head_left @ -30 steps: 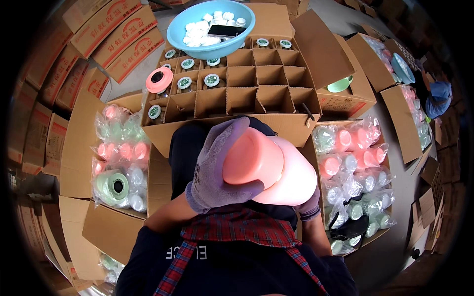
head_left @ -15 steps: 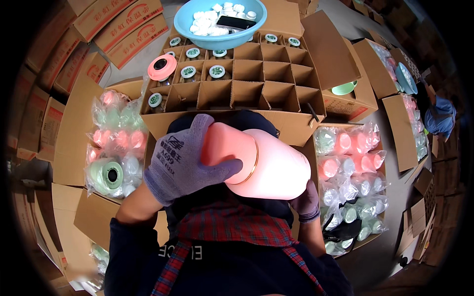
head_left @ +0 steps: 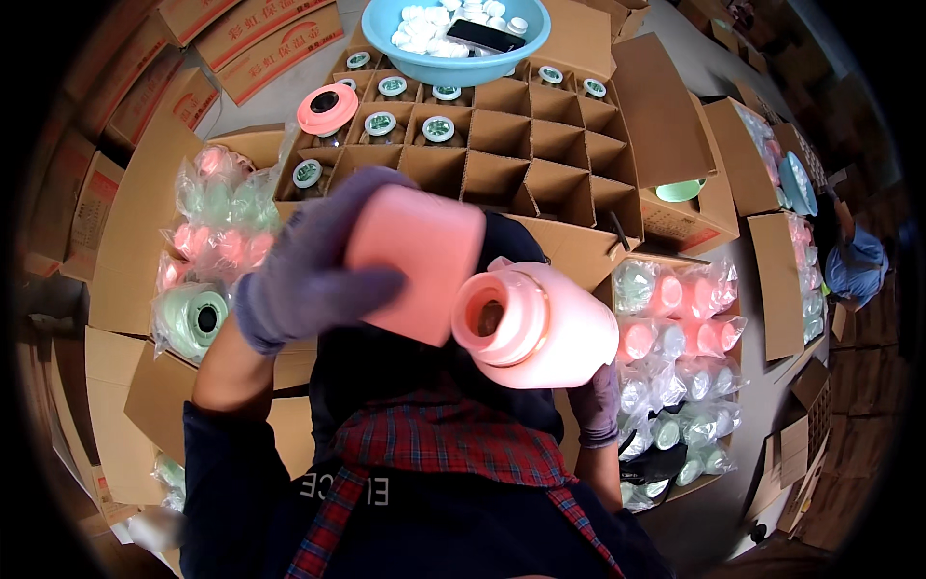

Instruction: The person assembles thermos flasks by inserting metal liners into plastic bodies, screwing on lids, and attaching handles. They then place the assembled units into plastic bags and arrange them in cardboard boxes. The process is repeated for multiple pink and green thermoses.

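Note:
A pink thermos bottle (head_left: 569,333) lies tilted over my lap with its open mouth toward my left. My right hand (head_left: 598,403), in a purple-grey glove, grips it at its lower end; most of those fingers are behind the body. My left hand (head_left: 313,280), also gloved and blurred, is wrapped round a pink cup-shaped cap (head_left: 420,261), held clear of the bottle's neck. Beyond my hands stands a carton with cardboard dividers (head_left: 502,179), where several glass liners with green-and-white tops (head_left: 438,129) sit in cells. A pink ring-shaped part (head_left: 327,109) tops one of them.
A blue basin (head_left: 458,68) holds white stoppers and a black phone (head_left: 485,36). Open cartons of bagged pink, green and white parts flank me at left (head_left: 227,246) and right (head_left: 675,338). Closed cartons (head_left: 280,58) are stacked far left. A person in blue (head_left: 857,261) is far right.
My left hand has pulled the cap off the bottle and moved left with it, baring the neck. My right hand still holds the bottle. The whole view has shifted slightly.

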Tool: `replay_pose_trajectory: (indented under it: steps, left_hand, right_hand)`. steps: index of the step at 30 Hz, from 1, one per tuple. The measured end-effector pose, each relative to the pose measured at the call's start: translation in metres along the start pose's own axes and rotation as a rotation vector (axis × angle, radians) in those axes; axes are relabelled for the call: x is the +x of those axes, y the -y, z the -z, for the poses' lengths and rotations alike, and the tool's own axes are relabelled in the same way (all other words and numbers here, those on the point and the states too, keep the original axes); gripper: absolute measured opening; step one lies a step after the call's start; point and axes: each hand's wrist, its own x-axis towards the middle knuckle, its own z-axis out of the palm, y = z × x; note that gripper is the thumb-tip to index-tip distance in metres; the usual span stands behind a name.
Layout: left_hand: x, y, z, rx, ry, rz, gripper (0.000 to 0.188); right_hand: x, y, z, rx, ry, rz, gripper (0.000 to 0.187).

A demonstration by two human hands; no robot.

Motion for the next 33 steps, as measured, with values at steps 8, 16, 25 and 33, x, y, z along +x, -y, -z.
replay_pose_trajectory:
  steps: [8,16,25,33]
  left_hand:
    - [0.003,0.047,-0.092,0.204,0.093,-0.244,0.119]
    - [0.023,0.020,-0.112,0.011,-0.062,-0.561,0.095]
    - [0.041,-0.012,-0.123,0.054,-0.117,-0.771,0.077]
    - [0.041,-0.012,-0.122,0.126,0.012,-0.719,0.079]
  right_hand:
    - [0.023,-0.004,0.006,0.364,0.225,0.017,0.065]
    - [0.049,-0.007,-0.001,0.452,0.047,-0.089,0.076]
    - [0.073,-0.027,-0.002,0.564,-0.015,-0.092,0.074]
    - [0.081,-0.031,-0.002,0.617,-0.036,-0.085,0.072]
